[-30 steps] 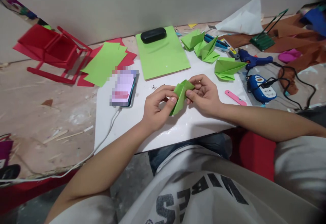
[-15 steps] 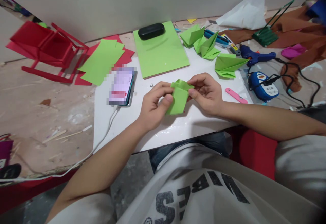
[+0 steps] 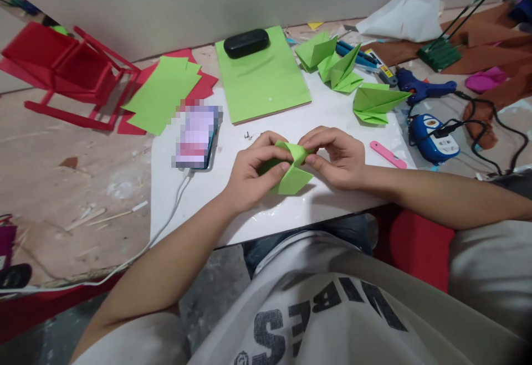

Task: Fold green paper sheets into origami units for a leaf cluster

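Between my hands is a piece of folded green paper [image 3: 296, 181], held just above a white board [image 3: 249, 221]. My left hand [image 3: 258, 170] is closed on its left side, thumb in front and fingers partly behind or inside a fold. My right hand [image 3: 336, 157] pinches the paper's upper right corner between thumb and fingertips. The top of the paper curls up between the two grips. Beyond my right hand stand several green folded paper pieces [image 3: 380, 102]. A pink cutter [image 3: 388, 154] lies just right of that hand.
A phone [image 3: 196, 138] with a white cable [image 3: 177, 210] lies at left. Behind it are green sheets [image 3: 164, 93] and a red paper chair [image 3: 78, 85]. A black case [image 3: 246, 43] rests on a green paper stack [image 3: 266, 88]. At right are a blue glue gun [image 3: 424, 87] and socket [image 3: 434, 139].
The green paper has turned and its folds have opened, with a flap now standing out toward the lower right. Both hands still grip it, and my left fingers reach further over it.
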The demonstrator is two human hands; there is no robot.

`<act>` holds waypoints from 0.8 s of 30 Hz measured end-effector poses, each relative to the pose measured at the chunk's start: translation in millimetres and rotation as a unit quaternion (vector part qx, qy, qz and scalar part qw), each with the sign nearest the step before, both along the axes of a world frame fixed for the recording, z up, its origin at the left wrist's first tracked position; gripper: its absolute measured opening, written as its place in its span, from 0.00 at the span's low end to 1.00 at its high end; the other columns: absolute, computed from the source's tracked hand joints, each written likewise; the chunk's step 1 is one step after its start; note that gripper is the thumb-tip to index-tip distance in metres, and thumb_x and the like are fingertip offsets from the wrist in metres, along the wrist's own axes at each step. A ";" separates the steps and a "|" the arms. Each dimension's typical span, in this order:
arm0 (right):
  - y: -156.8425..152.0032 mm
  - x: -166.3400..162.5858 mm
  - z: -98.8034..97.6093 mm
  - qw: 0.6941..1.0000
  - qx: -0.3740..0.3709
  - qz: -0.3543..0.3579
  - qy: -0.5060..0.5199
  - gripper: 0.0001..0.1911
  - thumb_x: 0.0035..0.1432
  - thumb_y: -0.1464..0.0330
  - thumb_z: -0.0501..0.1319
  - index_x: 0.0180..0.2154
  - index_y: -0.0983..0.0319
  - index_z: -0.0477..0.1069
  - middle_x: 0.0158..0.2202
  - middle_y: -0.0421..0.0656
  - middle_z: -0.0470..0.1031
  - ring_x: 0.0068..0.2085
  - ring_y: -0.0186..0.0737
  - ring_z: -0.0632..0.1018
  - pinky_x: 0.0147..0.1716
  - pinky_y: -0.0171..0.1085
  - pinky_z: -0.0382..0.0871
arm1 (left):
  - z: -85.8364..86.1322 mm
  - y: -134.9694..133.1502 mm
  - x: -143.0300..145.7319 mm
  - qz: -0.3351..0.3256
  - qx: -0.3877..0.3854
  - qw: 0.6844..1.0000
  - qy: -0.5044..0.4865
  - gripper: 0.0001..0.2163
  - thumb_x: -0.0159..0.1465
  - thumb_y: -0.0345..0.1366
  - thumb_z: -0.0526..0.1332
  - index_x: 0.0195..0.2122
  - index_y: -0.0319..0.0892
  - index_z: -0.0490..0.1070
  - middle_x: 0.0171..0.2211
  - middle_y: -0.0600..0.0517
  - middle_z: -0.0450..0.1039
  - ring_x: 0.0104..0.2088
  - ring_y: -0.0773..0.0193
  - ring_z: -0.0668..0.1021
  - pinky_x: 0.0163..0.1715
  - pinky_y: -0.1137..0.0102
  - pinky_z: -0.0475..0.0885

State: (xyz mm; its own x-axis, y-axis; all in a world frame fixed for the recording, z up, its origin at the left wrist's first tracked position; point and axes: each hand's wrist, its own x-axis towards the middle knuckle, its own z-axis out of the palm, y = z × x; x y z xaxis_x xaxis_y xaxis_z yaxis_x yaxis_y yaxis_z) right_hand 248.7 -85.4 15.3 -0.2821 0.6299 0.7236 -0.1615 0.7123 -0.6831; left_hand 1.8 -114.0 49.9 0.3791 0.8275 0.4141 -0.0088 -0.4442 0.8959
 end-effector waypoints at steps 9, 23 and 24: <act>-1.3 -2.1 -4.3 0.999 -0.024 -0.019 0.013 0.17 0.69 0.61 0.81 0.57 0.53 0.86 0.48 0.45 0.89 0.43 0.43 0.89 0.39 0.39 0.89 | 0.4 -1.8 6.9 0.089 -0.015 0.996 0.010 0.19 0.66 0.57 0.85 0.36 0.48 0.87 0.42 0.47 0.83 0.39 0.58 0.83 0.38 0.63 0.80; -5.3 -4.1 -6.6 1.000 0.027 -0.004 -0.012 0.14 0.73 0.66 0.77 0.58 0.56 0.88 0.47 0.45 0.92 0.41 0.39 0.91 0.42 0.37 0.90 | 0.1 -11.7 8.5 0.214 0.175 0.957 0.087 0.21 0.71 0.52 0.81 0.30 0.46 0.79 0.33 0.53 0.83 0.30 0.65 0.78 0.30 0.67 0.70; -5.5 -4.0 -5.2 0.999 0.039 -0.001 -0.018 0.14 0.73 0.67 0.76 0.58 0.56 0.87 0.47 0.45 0.93 0.41 0.39 0.91 0.43 0.37 0.89 | -0.6 -11.9 8.5 0.216 0.178 0.956 0.087 0.22 0.71 0.53 0.81 0.29 0.46 0.78 0.32 0.54 0.82 0.30 0.65 0.78 0.30 0.67 0.70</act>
